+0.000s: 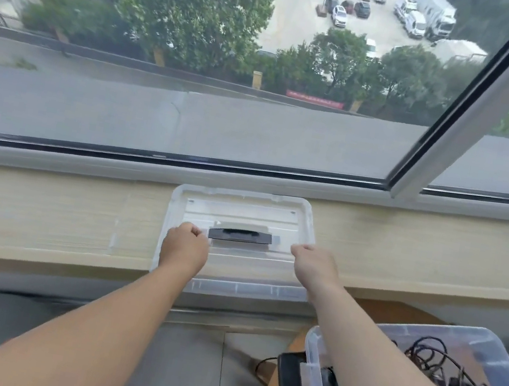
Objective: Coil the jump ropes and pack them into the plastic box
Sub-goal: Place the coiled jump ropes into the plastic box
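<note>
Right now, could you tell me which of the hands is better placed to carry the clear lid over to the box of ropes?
Probably the right hand: it rests on the lid on the side nearer the plastic box at lower right. The left hand is on the far side.

Bare windowsill (38, 216) lies open either side of the lid (243, 211); the window frame (148, 170) blocks behind.

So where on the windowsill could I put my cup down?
The wooden windowsill is bare left of the clear lid, and bare again right of it, toward the window frame. The middle is taken: the lid lies there with the left hand and right hand on it. The plastic box is crowded with black ropes.
</note>
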{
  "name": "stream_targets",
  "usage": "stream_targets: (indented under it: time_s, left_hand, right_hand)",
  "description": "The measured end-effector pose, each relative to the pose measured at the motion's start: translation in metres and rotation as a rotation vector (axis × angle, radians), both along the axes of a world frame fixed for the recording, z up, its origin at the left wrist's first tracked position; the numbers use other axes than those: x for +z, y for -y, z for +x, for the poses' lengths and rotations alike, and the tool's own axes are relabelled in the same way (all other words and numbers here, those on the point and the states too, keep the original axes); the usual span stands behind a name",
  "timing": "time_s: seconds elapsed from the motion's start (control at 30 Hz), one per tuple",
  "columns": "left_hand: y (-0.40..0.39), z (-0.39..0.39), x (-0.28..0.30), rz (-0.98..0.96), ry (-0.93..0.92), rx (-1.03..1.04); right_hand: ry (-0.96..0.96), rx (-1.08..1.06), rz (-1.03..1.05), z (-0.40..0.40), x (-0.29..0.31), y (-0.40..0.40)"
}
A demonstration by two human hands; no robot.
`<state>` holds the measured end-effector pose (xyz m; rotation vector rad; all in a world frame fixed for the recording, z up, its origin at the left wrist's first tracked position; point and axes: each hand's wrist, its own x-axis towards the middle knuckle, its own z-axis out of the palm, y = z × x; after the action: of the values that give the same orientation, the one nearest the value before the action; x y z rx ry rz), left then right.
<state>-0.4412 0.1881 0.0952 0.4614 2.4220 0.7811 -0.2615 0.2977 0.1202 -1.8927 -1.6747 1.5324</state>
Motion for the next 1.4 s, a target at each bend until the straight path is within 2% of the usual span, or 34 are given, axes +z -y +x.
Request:
stream_targets:
  time_s: [0.13, 0.27, 0.4, 0.53, 0.63, 0.73, 0.93, 1.03, 1.23, 1.4]
  left_hand:
    - [-0.002, -0.025, -0.011, -0.135, -0.118, 0.090]
    - [-0.003, -0.035, -0.021, -0.216, 0.008, 0.162]
    - [-0.004, -0.036, -0.026, -0.172, 0.037, 0.194]
    - [-0.003, -0.039, -0.014, -0.185, 0.039, 0.319]
    - [-0.002, -0.040, 0.004, -0.177, 0.033, 0.352]
    - [-0.003, -0.034, 0.020, -0.092, 0.063, 0.390]
    - [-0.005, 0.020, 0.050, 0.105, 0.177, 0.331]
    - [0.000, 0.064, 0.061, 0.153, 0.273, 0.347]
    - [0.025, 0.169, 0.078, 0.246, 0.377, 0.166]
    - [0.041, 0.235, 0.064, 0.200, 0.388, 0.090]
  right_hand:
    - [0.198, 0.011, 0.134, -0.007, -0.022, -0.018]
    - [0.302, 0.027, 0.086, -0.008, -0.038, -0.026]
    - [0.286, 0.029, 0.034, -0.008, -0.044, -0.030]
    - [0.226, -0.001, -0.024, -0.012, -0.036, -0.033]
    - [0.181, -0.063, 0.020, -0.008, -0.020, -0.033]
    - [0.162, -0.108, 0.093, 0.005, -0.003, -0.040]
    - [0.195, -0.244, 0.207, 0.079, 0.036, -0.053]
    - [0.266, -0.232, 0.266, 0.134, 0.055, -0.046]
    - [0.366, -0.243, 0.259, 0.244, 0.079, -0.017]
    - [0.461, -0.211, 0.275, 0.319, 0.073, 0.006]
